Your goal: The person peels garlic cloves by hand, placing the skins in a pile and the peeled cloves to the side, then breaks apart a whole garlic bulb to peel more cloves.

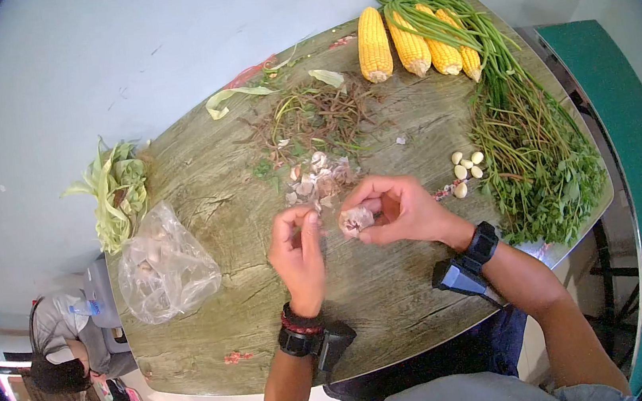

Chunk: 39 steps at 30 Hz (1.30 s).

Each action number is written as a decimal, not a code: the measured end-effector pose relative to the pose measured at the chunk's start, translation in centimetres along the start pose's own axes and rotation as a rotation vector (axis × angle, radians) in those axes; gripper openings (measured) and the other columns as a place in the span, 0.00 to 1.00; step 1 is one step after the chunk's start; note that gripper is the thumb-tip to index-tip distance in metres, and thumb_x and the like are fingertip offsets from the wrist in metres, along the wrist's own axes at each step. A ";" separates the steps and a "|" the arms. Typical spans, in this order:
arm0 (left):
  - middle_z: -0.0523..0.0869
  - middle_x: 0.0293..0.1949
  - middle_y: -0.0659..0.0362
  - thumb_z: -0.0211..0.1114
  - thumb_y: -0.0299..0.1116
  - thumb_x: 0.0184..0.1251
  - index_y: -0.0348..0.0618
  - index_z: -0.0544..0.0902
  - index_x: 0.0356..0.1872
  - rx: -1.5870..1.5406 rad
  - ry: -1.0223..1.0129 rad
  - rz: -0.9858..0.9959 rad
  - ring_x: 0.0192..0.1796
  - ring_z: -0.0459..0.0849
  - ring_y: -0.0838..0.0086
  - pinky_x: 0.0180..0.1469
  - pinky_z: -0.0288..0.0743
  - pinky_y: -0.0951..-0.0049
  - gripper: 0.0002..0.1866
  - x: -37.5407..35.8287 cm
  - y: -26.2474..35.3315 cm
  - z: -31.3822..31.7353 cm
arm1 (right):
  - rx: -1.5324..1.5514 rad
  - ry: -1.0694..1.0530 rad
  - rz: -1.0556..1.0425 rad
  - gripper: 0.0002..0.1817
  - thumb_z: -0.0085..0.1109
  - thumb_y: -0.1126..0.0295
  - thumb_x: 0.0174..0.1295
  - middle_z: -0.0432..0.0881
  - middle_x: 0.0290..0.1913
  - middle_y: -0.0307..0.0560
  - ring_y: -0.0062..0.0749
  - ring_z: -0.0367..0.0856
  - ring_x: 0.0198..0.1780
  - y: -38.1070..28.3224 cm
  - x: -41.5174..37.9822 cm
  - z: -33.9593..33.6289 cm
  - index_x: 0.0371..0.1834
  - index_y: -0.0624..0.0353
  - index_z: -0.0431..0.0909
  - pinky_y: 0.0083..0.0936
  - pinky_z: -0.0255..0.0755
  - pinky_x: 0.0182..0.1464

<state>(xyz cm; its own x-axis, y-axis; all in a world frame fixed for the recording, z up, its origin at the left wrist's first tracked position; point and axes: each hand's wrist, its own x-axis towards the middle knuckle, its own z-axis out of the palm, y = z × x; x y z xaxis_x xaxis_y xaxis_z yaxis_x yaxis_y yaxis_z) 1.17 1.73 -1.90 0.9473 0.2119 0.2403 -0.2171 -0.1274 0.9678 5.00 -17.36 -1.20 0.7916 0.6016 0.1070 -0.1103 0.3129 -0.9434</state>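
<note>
Between the thumb and fingers of my right hand (396, 209) is a garlic bulb (355, 220), partly covered by papery skin. My left hand (297, 243) is just to its left, thumb and index finger pinched together; whatever they hold is too small to make out. Beyond both hands lies a pile of garlic skins (317, 181) with some cloves or pieces among it. Several peeled garlic cloves (467, 165) lie in a group to the right of my right hand.
On the wooden-patterned table (398, 303) are corn cobs (374, 46), long green beans (427, 19), leafy greens (542, 173) and a heap of stem scraps (319, 116). A clear plastic bag (167, 263) and corn husks (119, 189) sit at the left. A person (73, 335) is beyond the left edge.
</note>
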 end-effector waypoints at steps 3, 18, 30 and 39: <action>0.78 0.37 0.63 0.61 0.23 0.66 0.41 0.77 0.46 0.334 0.035 0.078 0.35 0.76 0.80 0.33 0.71 0.83 0.09 0.2 0.6 0.1 | 0.043 -0.005 0.003 0.23 0.67 0.80 0.54 0.78 0.53 0.39 0.22 0.77 0.55 -0.1 0.0 0.1 0.54 0.62 0.74 0.19 0.77 0.50; 0.77 0.30 0.57 0.65 0.31 0.65 0.39 0.70 0.46 0.089 -0.214 0.100 0.28 0.74 0.75 0.30 0.70 0.75 0.15 -1.1 -0.8 0.3 | -0.053 0.091 -0.001 0.25 0.68 0.82 0.53 0.78 0.50 0.40 0.21 0.77 0.52 0.1 0.3 0.2 0.56 0.64 0.74 0.20 0.77 0.50; 0.82 0.33 0.44 0.63 0.31 0.65 0.38 0.68 0.44 0.502 -0.347 0.221 0.33 0.84 0.50 0.32 0.76 0.59 0.15 -0.9 1.3 0.2 | -0.281 0.104 0.028 0.14 0.70 0.79 0.52 0.82 0.42 0.39 0.18 0.80 0.43 -0.5 -0.4 0.7 0.42 0.62 0.80 0.17 0.77 0.44; 0.82 0.25 0.49 0.62 0.32 0.64 0.41 0.70 0.38 0.698 -0.322 0.313 0.27 0.83 0.53 0.29 0.75 0.58 0.10 -1.2 1.4 0.8 | -0.113 0.072 -0.023 0.13 0.69 0.81 0.50 0.80 0.40 0.38 0.18 0.79 0.43 0.7 -0.3 0.6 0.38 0.62 0.77 0.19 0.77 0.44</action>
<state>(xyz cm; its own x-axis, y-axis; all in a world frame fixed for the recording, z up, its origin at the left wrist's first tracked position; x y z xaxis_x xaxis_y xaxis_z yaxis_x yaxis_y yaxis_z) -0.05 0.49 -0.91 0.9116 -0.2077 0.3546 -0.3860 -0.7289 0.5654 4.31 -16.87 -1.74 0.8346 0.5399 0.1096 -0.0268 0.2386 -0.9708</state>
